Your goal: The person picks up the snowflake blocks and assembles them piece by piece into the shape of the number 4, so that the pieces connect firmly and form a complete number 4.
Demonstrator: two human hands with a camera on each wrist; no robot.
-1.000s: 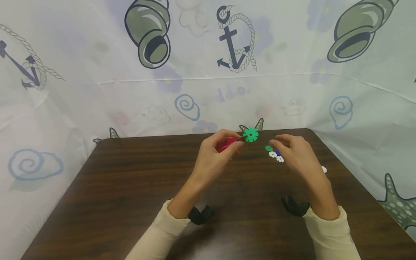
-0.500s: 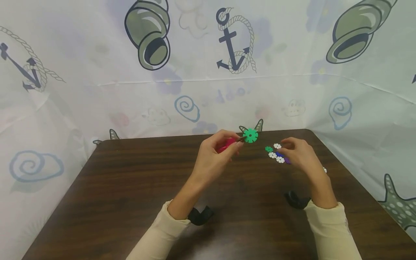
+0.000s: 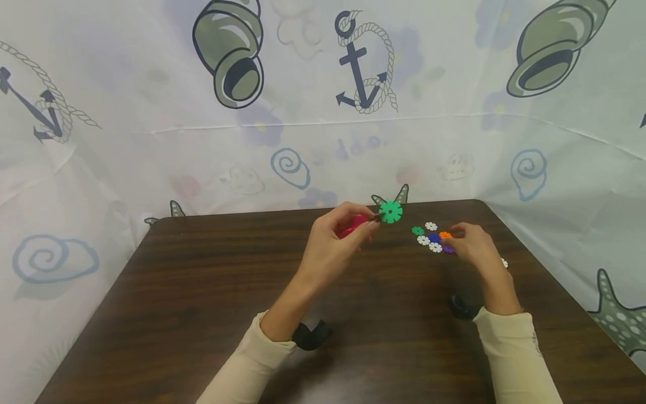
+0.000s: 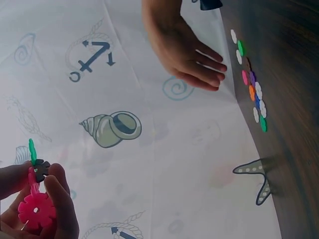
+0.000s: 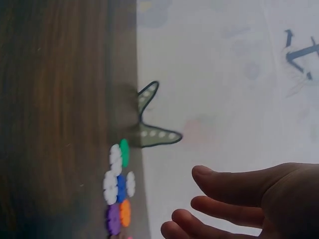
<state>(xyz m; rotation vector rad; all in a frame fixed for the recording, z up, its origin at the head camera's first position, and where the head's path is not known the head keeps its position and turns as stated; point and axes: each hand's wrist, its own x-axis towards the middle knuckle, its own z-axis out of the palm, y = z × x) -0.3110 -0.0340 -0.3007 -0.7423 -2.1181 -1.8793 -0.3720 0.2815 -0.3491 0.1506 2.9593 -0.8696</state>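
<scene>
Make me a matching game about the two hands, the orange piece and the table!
Things:
1. Left hand
2. Right hand
3. Orange piece
4. Table

Clues:
A. Lies flat, close to the blue piece and the purple piece
B. Dark brown with a wood-grain look
C. Grips the joined pieces, with pink at one end and green at the other
D. Holds nothing, with its thumb and fingers apart

Right pairs:
1-C
2-D
3-A
4-B
</scene>
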